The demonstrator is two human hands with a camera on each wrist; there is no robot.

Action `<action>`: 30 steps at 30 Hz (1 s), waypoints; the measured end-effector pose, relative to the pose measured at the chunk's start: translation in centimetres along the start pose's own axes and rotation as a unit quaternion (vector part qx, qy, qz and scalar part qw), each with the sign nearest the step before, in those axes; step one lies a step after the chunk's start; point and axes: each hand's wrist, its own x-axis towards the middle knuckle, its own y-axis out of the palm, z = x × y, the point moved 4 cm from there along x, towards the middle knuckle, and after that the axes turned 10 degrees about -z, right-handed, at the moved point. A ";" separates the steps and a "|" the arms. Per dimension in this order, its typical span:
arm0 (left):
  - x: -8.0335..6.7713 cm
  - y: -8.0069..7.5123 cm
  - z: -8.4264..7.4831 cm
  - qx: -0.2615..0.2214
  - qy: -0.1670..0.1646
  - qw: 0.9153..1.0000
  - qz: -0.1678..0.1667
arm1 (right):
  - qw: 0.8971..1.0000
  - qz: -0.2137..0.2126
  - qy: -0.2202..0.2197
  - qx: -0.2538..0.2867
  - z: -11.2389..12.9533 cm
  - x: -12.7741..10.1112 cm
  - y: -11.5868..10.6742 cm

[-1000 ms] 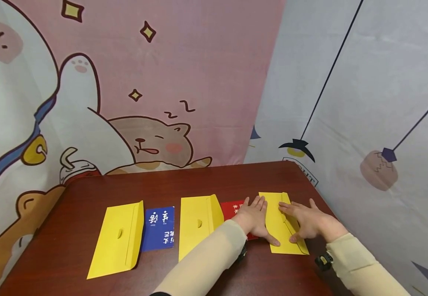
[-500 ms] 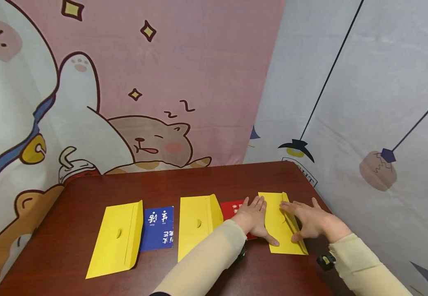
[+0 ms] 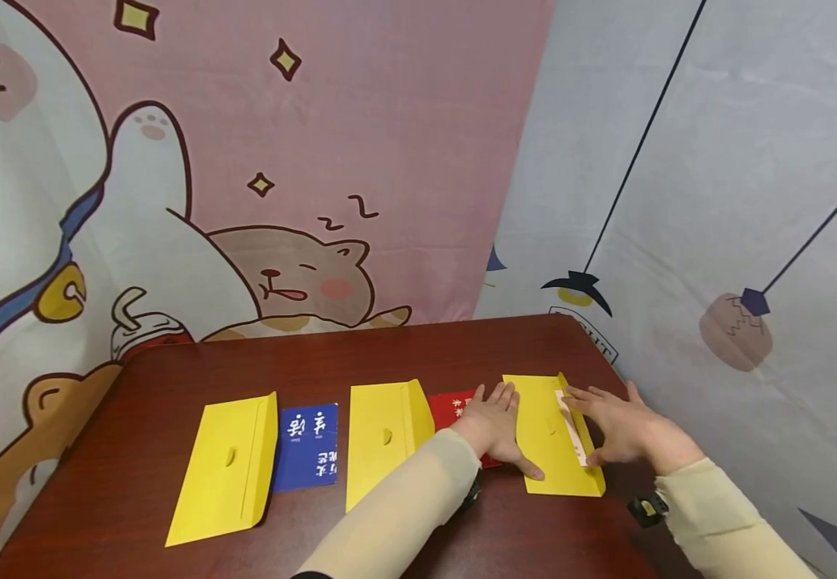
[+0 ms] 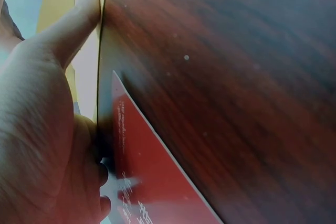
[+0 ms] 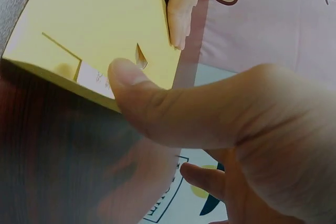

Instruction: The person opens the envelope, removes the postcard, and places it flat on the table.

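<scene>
Three yellow envelopes lie on the table. My left hand [image 3: 490, 430] rests flat with spread fingers along the left edge of the right-hand envelope [image 3: 537, 422], its thumb over the lower part. At the opposite edge is my right hand [image 3: 628, 430], fingers extended and thumb apart, at the raised flap [image 3: 590, 446]. A white strip [image 3: 572, 430] with faint marks shows in the envelope's opening. In the right wrist view the right thumb [image 5: 131, 80] overlaps this white strip. A red card [image 4: 152, 177] lies beside the left hand, partly hidden by it in the head view.
The middle envelope [image 3: 378, 434] lies left of the red card, partly behind my left sleeve [image 3: 396, 498]. Farther left are a blue card [image 3: 307, 454] with white writing and the left envelope [image 3: 223, 462]. Printed cloth [image 3: 432, 161] hangs behind the dark red-brown table [image 3: 302, 366].
The right-hand envelope's flap has lifted, and the white strip has come into view. My right hand has moved slightly right; my left hand stays in place.
</scene>
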 end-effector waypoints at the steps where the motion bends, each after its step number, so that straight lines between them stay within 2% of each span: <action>1: 0.0 0.0 0.0 0.000 -0.001 1.000 0.001 | 1.000 0.000 0.001 0.000 -0.1 -0.1 0.0; 13: 0.0 0.1 0.1 -0.010 -0.003 1.000 0.004 | 1.000 0.003 0.006 0.009 -1.3 -0.9 0.2; 20: -0.1 0.1 0.1 -0.016 -0.003 1.000 0.004 | 1.000 0.005 0.011 0.020 -2.1 -1.2 1.1; 30: 0.0 0.1 0.0 -0.006 -0.002 1.000 0.006 | 0.998 0.031 0.029 0.040 -3.0 -0.9 2.0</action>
